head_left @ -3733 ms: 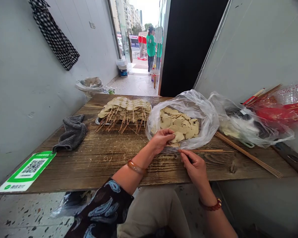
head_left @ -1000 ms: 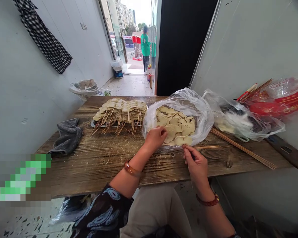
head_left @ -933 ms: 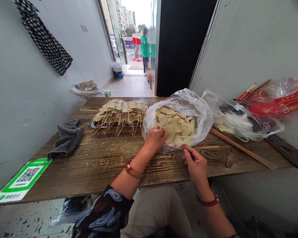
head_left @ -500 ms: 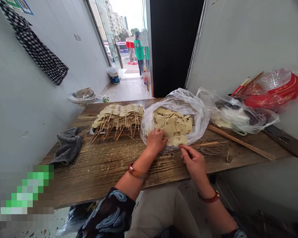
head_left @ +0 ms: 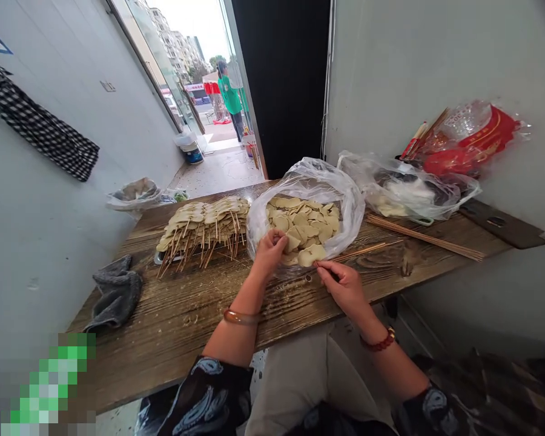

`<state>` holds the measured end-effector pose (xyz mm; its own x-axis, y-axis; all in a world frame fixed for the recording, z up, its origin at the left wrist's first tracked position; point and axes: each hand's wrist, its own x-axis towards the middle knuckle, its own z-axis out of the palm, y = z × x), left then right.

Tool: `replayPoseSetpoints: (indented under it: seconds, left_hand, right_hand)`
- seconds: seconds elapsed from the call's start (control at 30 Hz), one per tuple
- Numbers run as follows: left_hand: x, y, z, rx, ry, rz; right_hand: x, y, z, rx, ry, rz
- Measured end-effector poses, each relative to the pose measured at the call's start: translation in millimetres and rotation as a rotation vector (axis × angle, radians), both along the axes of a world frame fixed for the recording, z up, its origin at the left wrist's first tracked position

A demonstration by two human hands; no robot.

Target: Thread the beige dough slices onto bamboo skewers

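An open clear plastic bag (head_left: 352, 209) on the wooden table holds a heap of thin, pale yellow slices (head_left: 306, 221) that look like potato. At its near left side my left hand (head_left: 269, 251) is closed, thumb against fingers, on the edge of one slice (head_left: 292, 243). My right hand (head_left: 345, 284) pinches a thin wooden skewer, mostly hidden by the fingers. On the skewer's tip, at the bag's near edge, sits a pale slice (head_left: 311, 255). Left of the bag, loaded skewers (head_left: 204, 227) are stacked on a metal tray, their bare sticks pointing toward me.
Bare skewers (head_left: 427, 238) lie in a bundle on the right of the wooden table (head_left: 186, 330). Behind them are another plastic bag (head_left: 413, 194) and a cleaver-like dark blade (head_left: 504, 224). A grey cloth (head_left: 115, 290) lies at left. A person in green (head_left: 229, 94) stands outside the doorway.
My left hand has lifted from lying over the slices and now pinches one at its edge. The right hand still holds the skewer with its slice. The whole view has shifted and tilted.
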<state>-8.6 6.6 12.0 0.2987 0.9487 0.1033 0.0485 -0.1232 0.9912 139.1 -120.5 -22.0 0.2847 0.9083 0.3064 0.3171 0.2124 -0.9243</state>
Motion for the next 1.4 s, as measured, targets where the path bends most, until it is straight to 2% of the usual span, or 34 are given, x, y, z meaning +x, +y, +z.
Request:
replayPoseSetpoints:
  seconds: [0.1,0.27,0.5,0.67,1.0,1.4]
  left_hand:
    - [-5.5,0.4,4.2,-0.09,-0.154,0.0]
    - [-12.5,2.7,9.7,-0.133,-0.255,0.049]
    - [-14.0,-0.9,14.6,-0.082,-0.227,0.056]
    - [-13.5,-1.2,16.6,-0.051,-0.203,0.067]
    - [-13.4,3.9,8.1,-0.015,-0.207,0.004]
    - [-12.1,-2.2,13.0,-0.042,-0.217,0.009]
  right_hand:
    - [0.5,0.1,-0.9,0.023,-0.043,0.055]
    - [2.1,0.2,-2.2,0.057,-0.083,0.1]
    - [3.1,0.2,-3.1,0.078,-0.126,0.106]
    - [5.2,-2.8,-2.7,0.032,-0.139,0.115]
    - [11.1,-15.4,-2.3,0.067,-0.267,0.1]
    - [9.8,-15.3,-5.0,0.071,-0.331,0.089]
